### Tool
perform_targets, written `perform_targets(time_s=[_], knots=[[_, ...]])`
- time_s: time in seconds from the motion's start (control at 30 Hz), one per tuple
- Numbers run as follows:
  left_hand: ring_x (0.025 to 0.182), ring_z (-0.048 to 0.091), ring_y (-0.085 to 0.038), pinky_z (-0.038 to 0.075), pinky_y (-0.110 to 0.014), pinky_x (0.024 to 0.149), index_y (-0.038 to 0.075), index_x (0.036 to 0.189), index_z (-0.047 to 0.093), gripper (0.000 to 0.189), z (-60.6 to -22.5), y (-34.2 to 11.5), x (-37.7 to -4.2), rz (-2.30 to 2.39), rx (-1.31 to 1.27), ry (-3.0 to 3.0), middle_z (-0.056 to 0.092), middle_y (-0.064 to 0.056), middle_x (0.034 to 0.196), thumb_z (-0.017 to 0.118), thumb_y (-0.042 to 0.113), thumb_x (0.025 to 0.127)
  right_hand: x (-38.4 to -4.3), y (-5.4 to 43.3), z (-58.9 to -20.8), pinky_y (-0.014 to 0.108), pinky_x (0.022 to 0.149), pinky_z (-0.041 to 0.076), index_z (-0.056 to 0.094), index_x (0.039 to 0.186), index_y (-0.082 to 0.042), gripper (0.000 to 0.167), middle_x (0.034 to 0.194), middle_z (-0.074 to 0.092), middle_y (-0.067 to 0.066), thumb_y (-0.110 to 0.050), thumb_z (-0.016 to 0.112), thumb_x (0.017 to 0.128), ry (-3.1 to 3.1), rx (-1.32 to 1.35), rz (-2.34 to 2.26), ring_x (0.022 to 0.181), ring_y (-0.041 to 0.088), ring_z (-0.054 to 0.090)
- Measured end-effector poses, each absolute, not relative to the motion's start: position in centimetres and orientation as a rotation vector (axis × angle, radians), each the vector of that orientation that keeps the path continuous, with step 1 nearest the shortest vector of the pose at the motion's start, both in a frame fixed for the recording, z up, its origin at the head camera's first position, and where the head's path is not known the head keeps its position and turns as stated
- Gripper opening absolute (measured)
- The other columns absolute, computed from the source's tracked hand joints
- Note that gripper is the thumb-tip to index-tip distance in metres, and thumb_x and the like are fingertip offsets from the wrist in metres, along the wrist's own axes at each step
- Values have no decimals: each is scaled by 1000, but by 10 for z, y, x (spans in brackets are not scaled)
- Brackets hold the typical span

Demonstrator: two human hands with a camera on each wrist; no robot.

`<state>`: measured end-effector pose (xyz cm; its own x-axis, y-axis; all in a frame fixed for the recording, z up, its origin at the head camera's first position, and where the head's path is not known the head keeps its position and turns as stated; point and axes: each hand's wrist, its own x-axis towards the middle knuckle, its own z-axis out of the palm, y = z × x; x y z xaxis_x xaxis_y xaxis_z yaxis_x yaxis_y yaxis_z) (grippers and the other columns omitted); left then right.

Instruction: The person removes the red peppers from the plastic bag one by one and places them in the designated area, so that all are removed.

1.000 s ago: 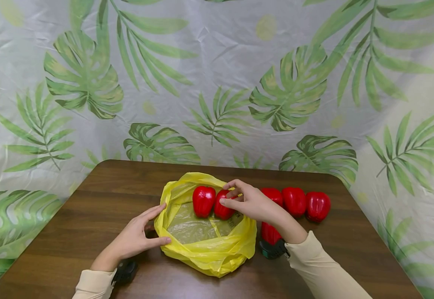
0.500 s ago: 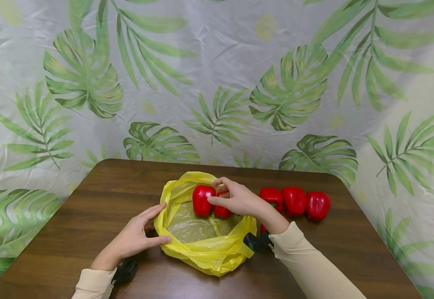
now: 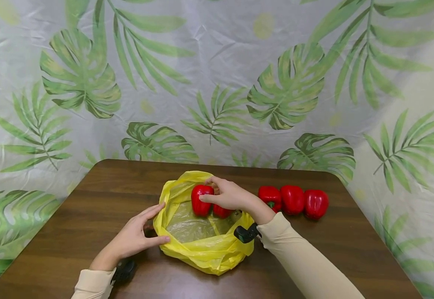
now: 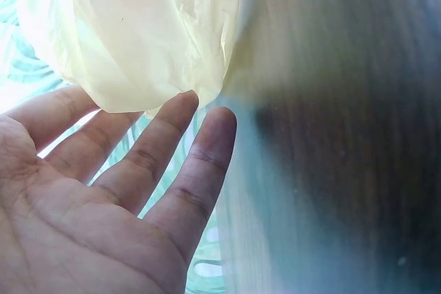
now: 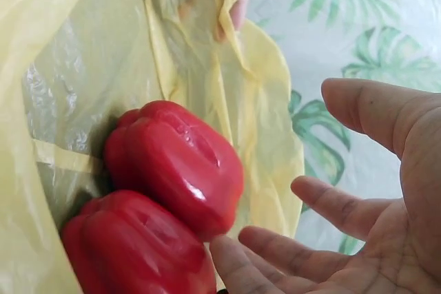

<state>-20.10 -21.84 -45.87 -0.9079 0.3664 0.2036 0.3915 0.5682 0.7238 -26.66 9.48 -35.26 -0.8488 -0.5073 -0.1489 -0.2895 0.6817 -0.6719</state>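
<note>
A yellow plastic bag [image 3: 213,255] lies on the table with its mouth spread wide. Inside are two red bell peppers; the left one [image 3: 199,205] shows well in the head view, while the right one [image 3: 221,211] is partly covered by my right hand [image 3: 231,195]. That hand reaches over the bag's right rim, and the right wrist view has its fingers spread beside the upper pepper [image 5: 179,163], a fingertip right at its lower end. My left hand [image 3: 132,234] is at the bag's left side, fingers extended, with fingertips at the yellow plastic [image 4: 151,46].
To the right of the bag, three red bell peppers stand in a row: a near one [image 3: 270,197], a middle one [image 3: 292,200] and a far-right one [image 3: 316,204]. Wood-grain table [image 3: 314,249] lies beneath; a leaf-print cloth [image 3: 217,83] hangs behind it.
My right hand has moved left over the bag, from the right pepper towards the left one. The left hand keeps its place at the bag, and the peppers inside stay about where they were.
</note>
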Motion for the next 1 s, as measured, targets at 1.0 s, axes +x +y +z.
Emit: perform_targets(time_s=[1.0], knots=[[145, 54, -44, 61, -47, 102, 3, 163, 44, 99, -459, -217, -201, -1275, -669, -2764, 46, -23, 167, 92, 41, 86, -276, 72, -361, 49, 121, 48, 50, 156, -9, 62, 159, 56, 14, -41, 67, 106, 2595, -667, -765, 144, 32, 56]])
